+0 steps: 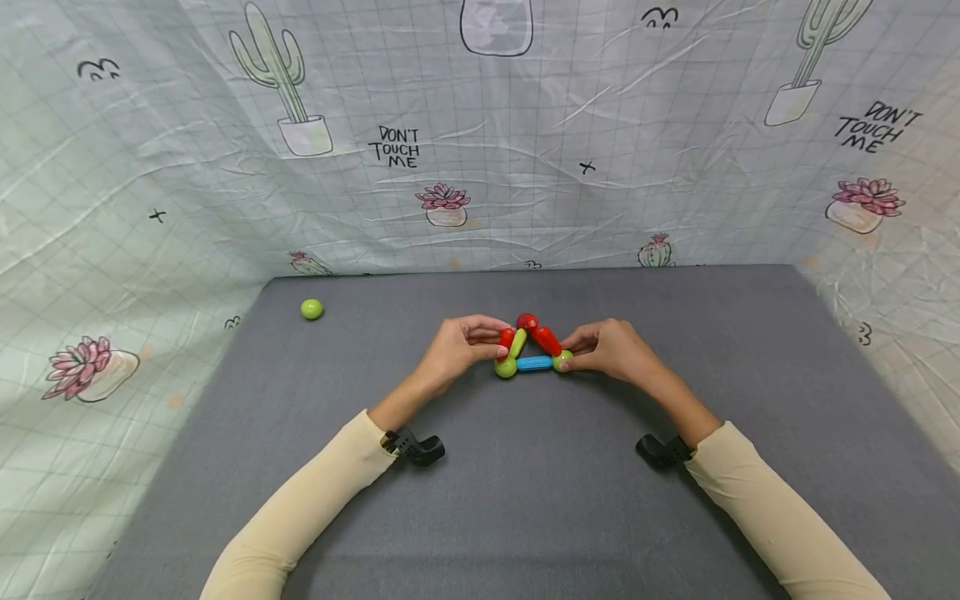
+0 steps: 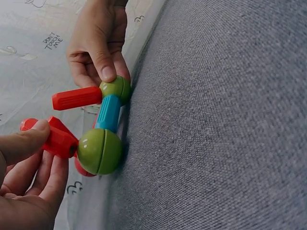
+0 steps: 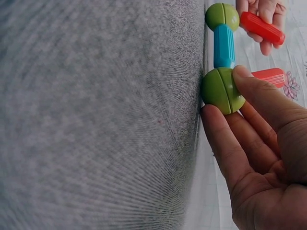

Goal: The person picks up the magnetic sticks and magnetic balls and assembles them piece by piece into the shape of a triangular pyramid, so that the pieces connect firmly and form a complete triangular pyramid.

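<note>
A small frame of toy building rods and balls lies on the grey table. A blue rod (image 1: pixel 535 363) joins a left green ball (image 1: pixel 506 367) to a right green ball (image 3: pixel 221 91). Beyond it sits a red ball (image 1: pixel 527 322), with a yellow-green rod (image 1: pixel 518 342) running toward it from the left. My left hand (image 1: pixel 459 348) pinches a red rod (image 2: pixel 61 142) whose end is at the left green ball; whether they are joined I cannot tell. Thumb and fingers of my right hand (image 1: pixel 613 352) grip the right green ball, from which another red rod (image 1: pixel 547 340) rises.
A loose green ball (image 1: pixel 312 309) lies at the table's far left. Behind the grey table (image 1: pixel 480 500) hangs a cloth (image 1: pixel 525 208) printed with cacti. Each wrist wears a black camera band, such as the left band (image 1: pixel 420 448).
</note>
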A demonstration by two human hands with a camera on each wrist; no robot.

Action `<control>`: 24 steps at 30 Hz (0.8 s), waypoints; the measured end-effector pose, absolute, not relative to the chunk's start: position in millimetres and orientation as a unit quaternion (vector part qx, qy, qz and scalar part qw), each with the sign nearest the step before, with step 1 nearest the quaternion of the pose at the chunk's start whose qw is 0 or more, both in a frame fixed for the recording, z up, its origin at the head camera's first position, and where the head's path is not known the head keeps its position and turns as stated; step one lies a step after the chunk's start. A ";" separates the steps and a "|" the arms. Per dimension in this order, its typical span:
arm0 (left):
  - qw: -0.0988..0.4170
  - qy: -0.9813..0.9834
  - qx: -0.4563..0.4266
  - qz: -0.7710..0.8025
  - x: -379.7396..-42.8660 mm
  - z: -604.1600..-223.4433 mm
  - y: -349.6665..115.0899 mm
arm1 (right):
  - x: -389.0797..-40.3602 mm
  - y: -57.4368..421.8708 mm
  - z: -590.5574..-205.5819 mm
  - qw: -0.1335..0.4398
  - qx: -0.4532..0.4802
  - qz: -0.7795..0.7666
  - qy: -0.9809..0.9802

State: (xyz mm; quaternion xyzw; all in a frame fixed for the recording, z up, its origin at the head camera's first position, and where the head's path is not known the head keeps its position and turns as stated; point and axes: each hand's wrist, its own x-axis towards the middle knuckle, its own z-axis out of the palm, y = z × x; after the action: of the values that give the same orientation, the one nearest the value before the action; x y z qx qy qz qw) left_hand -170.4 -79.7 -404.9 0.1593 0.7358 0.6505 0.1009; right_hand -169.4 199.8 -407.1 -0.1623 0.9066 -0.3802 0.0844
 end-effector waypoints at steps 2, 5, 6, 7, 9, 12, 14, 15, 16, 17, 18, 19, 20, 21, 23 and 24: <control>0.099 0.738 0.160 0.647 -170.6 -405.0 -79.1 | -169.5 199.7 -406.8 0.084 -0.163 -0.380 0.907; 0.099 0.741 0.163 0.644 -171.7 -405.9 -78.2 | -169.6 199.8 -406.6 0.085 -0.162 -0.380 0.907; 0.099 0.741 0.166 0.643 -172.1 -406.1 -77.8 | -169.6 199.8 -406.5 0.085 -0.161 -0.380 0.907; 0.098 0.742 0.170 0.641 -172.8 -406.6 -77.5 | -169.5 199.8 -406.4 0.085 -0.161 -0.380 0.907; 0.098 0.743 0.179 0.638 -174.3 -408.3 -76.5 | -169.6 199.9 -406.2 0.086 -0.160 -0.380 0.907; 0.095 0.742 0.192 0.635 -176.4 -411.4 -74.6 | -169.9 199.8 -406.4 0.086 -0.164 -0.378 0.907; 0.095 0.742 0.197 0.634 -177.1 -412.8 -73.0 | -169.7 199.5 -405.5 0.086 -0.166 -0.377 0.907; 0.094 0.742 0.198 0.633 -177.2 -413.1 -72.4 | -169.8 199.4 -405.5 0.086 -0.167 -0.376 0.907; 0.093 0.743 0.199 0.633 -177.4 -413.4 -71.7 | -169.8 199.2 -405.4 0.085 -0.168 -0.375 0.908; 0.093 0.743 0.199 0.632 -177.5 -413.6 -71.0 | -169.6 199.2 -404.9 0.085 -0.168 -0.374 0.908; 0.094 0.744 0.198 0.631 -177.6 -413.6 -70.2 | -169.3 199.1 -404.3 0.084 -0.168 -0.373 0.909; 0.095 0.744 0.198 0.631 -177.8 -413.9 -69.6 | -169.4 199.2 -404.6 0.084 -0.169 -0.372 0.909; 0.095 0.745 0.198 0.630 -178.0 -414.2 -69.1 | -169.2 199.1 -404.3 0.084 -0.168 -0.372 0.909; 0.095 0.745 0.199 0.629 -178.2 -414.5 -68.6 | -169.2 199.0 -404.0 0.084 -0.169 -0.372 0.909; 0.095 0.747 0.200 0.627 -178.5 -414.9 -67.7 | -169.2 199.1 -403.8 0.085 -0.170 -0.371 0.909; 0.095 0.746 0.201 0.627 -178.7 -415.1 -67.3 | -169.2 198.9 -403.5 0.085 -0.171 -0.371 0.909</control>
State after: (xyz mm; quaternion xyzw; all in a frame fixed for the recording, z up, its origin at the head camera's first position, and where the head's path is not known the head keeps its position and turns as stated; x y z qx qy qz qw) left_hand -178.7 -67.3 -415.1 0.2007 0.7463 0.6274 0.0951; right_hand -169.2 198.9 -403.5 -0.1705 0.9090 -0.3707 0.0852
